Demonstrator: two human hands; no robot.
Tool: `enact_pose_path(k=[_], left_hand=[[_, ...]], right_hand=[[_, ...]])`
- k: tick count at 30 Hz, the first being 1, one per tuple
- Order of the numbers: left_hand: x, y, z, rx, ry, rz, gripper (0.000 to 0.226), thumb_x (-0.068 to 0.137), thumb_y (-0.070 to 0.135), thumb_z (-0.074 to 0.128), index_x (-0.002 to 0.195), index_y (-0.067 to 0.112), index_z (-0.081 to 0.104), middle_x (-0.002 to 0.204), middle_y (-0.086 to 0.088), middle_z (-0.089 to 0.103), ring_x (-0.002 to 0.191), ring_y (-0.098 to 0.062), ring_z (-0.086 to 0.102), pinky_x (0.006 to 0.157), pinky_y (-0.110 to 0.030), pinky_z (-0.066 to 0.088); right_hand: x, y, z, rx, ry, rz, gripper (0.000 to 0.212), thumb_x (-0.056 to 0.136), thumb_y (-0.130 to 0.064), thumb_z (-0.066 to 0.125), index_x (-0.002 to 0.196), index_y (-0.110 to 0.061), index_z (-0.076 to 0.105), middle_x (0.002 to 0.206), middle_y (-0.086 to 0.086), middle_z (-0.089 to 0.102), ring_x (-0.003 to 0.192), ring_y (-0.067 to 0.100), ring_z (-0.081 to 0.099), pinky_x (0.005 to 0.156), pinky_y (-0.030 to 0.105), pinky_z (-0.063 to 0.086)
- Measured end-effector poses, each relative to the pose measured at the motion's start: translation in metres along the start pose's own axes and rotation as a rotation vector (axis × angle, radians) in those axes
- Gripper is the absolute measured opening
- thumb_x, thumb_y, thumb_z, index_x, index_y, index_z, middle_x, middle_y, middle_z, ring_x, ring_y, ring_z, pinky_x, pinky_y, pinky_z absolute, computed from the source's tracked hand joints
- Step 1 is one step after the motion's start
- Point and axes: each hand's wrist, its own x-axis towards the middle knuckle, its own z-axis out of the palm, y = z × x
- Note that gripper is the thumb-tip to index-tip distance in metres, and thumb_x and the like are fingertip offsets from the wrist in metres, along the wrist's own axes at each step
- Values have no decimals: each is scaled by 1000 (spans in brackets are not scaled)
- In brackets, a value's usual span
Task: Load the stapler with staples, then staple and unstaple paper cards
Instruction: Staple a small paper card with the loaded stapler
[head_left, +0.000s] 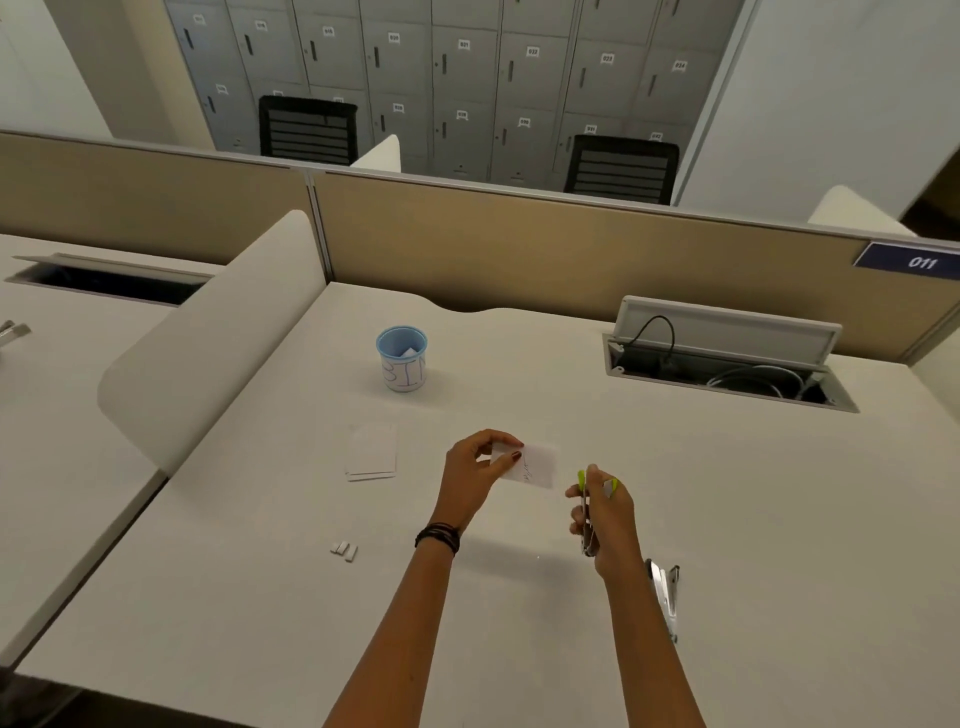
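Staple strips (344, 549): a few short pale strips lie together on the desk (753, 519), left of your left forearm and apart from it.
Card stack (372, 451): a small pile of white cards lies flat on the desk, beyond the strips and left of your left hand.
Cup (401, 358): a blue cup with "BIN" written on it stands upright farther back, with a scrap of white paper inside.
Left hand (475, 475): you pinch a card between thumb and curled fingers, holding it by its left end.
Card (532, 466): it is in your left hand, above the desk, its long side running left to right and some handwriting on its face. You cannot tell whether it is one card or several.
Green-tipped tool (586, 512): a slim metal tool stands roughly upright in your right hand, just right of the card and not touching it.
Right hand (610, 514): your fingers are wrapped round the tool.
Stapler (664, 597): it lies on the desk just right of your right wrist, untouched, with its far ends slightly apart.
Cable tray (727, 364): it sits at the back right of the desk, lid up, with cables inside.
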Motion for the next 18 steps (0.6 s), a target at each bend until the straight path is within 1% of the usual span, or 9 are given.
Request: enact_pose_path(k=[2,4,5,8,11,13,15,18], left_hand=[[-4,2,8,-15,-7,-3,14,84,1,63,92,10,68,93,7,66,82,1,60,66,-12,50],[-7,2,13,-18,-7,-1,18,84,1,63,97,12,65,97,6,65,84,-1,60,67,-13,51],[-8,2,15,-15,-6,-4,19,84,2,63,99,13,64,98,6,65,85,-1,60,67,-13,51],[-9,2,20,-9,5,-22,20,85,5,64,100,17,64,99,7,66,84,1,62,68,-13,51],[-11,2,24,0,19,-45,17,85,6,64,98,17,65,96,3,68,84,-5,63,66,-12,51],[-11,0,24,14,13,-58,13,85,6,65,95,14,65,92,1,68,80,-7,62,62,-12,50],[-13,-1,26,5,5,-78,11,85,5,65,94,11,64,89,-2,67,79,-12,62,58,-13,50],[-16,-1,29,-15,7,-102,11,85,5,64,94,9,62,93,-7,67,84,-19,62,57,-15,52]], right_hand=[[-1,-1,-9,11,-9,24,26,98,-36,40,94,-12,51,82,11,60,46,13,42,36,20,38],[-2,-4,-15,61,-55,72,27,97,-39,40,90,-15,50,82,10,62,49,14,44,37,20,39],[-2,-6,-18,88,-82,97,27,96,-40,41,91,-15,50,83,10,63,50,15,45,38,21,40],[0,-7,-28,163,-144,148,31,96,-41,42,103,-12,50,86,13,64,59,18,48,47,25,44],[1,-6,-37,299,-186,179,47,99,-45,26,119,-9,49,93,15,64,69,20,51,62,31,44],[2,-5,-38,352,-211,189,52,100,-41,21,125,-5,49,96,14,63,75,20,52,68,32,44],[2,-5,-41,331,-230,193,52,101,-38,20,126,-3,49,97,11,63,78,19,54,70,30,46],[1,-6,-42,279,-249,186,51,100,-38,25,121,-2,53,94,7,64,78,16,56,68,25,49]])
